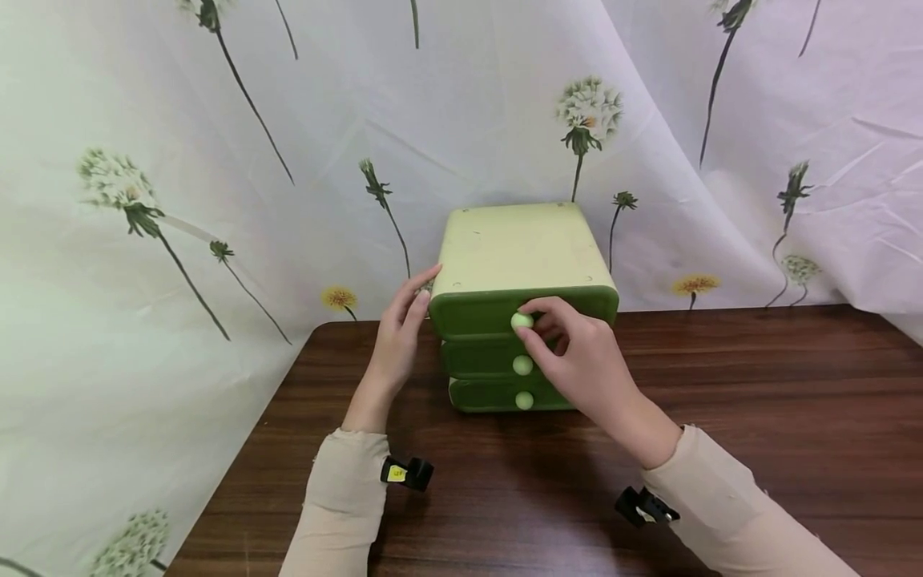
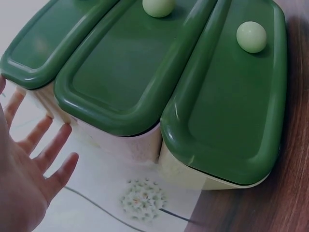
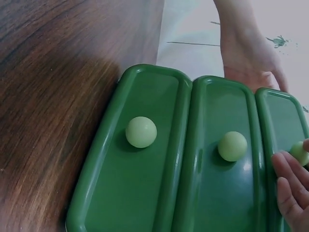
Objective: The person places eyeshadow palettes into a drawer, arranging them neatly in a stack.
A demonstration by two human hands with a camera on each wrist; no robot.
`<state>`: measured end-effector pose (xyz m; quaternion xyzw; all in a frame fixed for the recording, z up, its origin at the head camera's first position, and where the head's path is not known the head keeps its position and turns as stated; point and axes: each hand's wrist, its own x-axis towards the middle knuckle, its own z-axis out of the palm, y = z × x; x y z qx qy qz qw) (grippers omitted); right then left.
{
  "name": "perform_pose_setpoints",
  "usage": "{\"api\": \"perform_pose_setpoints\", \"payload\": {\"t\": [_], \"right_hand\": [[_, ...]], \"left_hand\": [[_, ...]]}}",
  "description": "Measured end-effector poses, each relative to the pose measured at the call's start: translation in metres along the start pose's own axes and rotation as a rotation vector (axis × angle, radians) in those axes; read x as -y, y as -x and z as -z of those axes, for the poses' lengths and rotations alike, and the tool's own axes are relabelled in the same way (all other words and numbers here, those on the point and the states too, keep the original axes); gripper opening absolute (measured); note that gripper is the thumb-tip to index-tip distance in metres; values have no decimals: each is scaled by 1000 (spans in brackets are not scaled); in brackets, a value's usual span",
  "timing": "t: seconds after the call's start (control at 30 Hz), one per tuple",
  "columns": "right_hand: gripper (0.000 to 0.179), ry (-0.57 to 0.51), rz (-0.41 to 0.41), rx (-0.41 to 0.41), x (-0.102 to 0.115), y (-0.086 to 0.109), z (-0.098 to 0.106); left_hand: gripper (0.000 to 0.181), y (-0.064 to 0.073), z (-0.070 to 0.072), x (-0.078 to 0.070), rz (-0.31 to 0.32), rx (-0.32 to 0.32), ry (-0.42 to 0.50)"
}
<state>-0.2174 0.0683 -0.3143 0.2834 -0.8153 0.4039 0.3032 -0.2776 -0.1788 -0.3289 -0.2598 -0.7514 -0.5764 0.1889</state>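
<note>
A small three-drawer cabinet [image 1: 522, 244] with a pale yellow body and green fronts stands in front of me. My right hand [image 1: 586, 365] pinches the round pale green knob [image 1: 521, 321] of the top drawer between thumb and fingers. Below it are the middle knob [image 1: 522, 365] and the bottom knob [image 1: 524, 400], both untouched. All three drawers appear closed. At the cabinet's left side is my left hand [image 1: 395, 344], its fingertips by the upper left edge. The left wrist view shows those fingers [image 2: 53, 147] spread and straight, with nothing held.
The cabinet sits near the back of a dark wooden table [image 1: 490, 497]. Behind and to the left hangs a white cloth [image 1: 288, 144] printed with dandelions. Each sleeve carries a small black wrist camera, such as the left one [image 1: 417, 474].
</note>
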Motion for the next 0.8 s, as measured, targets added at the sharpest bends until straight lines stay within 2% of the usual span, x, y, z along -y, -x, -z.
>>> {"api": "perform_pose_setpoints", "payload": {"t": [0.13, 0.23, 0.43, 0.6, 0.8], "right_hand": [[30, 0, -35, 54, 0, 5, 7], [35, 8, -61, 52, -1, 14, 17], [34, 49, -51, -39, -8, 34, 49], [34, 114, -50, -121, -19, 47, 79], [32, 204, -87, -169, -33, 63, 103]], "left_hand": [[42, 0, 3, -1, 10, 4, -13], [42, -1, 6, -2, 14, -6, -46], [41, -1, 9, -9, -11, -58, -134], [42, -2, 10, -21, -73, -122, -210], [43, 6, 13, -36, -108, -163, -396]]}}
